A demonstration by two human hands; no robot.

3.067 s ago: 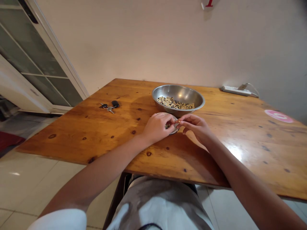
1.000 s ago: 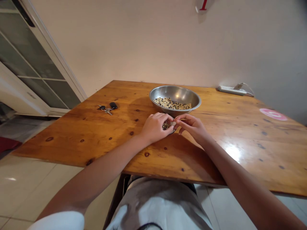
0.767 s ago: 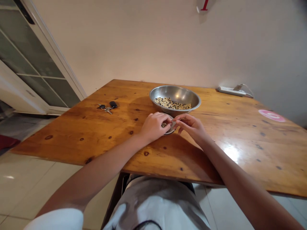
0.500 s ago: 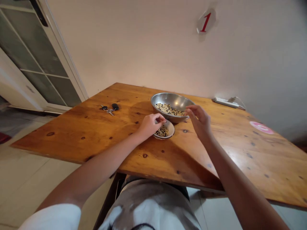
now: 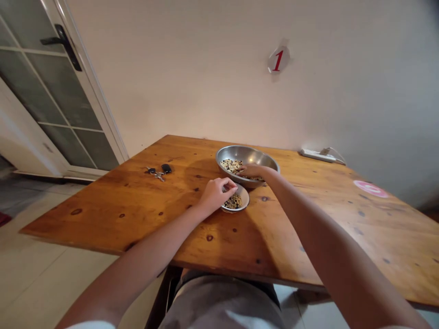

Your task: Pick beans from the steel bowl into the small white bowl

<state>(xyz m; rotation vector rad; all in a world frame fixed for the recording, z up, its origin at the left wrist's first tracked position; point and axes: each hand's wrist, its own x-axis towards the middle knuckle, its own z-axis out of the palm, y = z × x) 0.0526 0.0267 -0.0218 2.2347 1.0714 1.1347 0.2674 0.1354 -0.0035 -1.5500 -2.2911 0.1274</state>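
Note:
A metal bowl (image 5: 222, 170) stands on the wooden table with mixed pale and dark beans or grains (image 5: 230, 165) inside. My right hand (image 5: 255, 171) reaches into it, fingers stretched out toward the grains, the fingertips partly hidden. Just in front of it sits a small light bowl (image 5: 245, 197) with a dark rim, holding more mixed beans or grains (image 5: 233, 201). Over its left side is my left hand (image 5: 219, 193), thumb and fingers pinched together; whatever is between them is too small to make out.
Keys with a black fob (image 5: 161, 172) lie to the left on the wooden table (image 5: 192, 219). A white power strip (image 5: 317, 156) rests at the back right near the wall. A round pink sticker (image 5: 371, 188) is on the right. A glazed door (image 5: 65, 91) stands at the left.
My right hand has moved left and down from the metal bowl's right rim into the bowl. My left hand stays pinched over the small bowl. The whole view has tilted up slightly.

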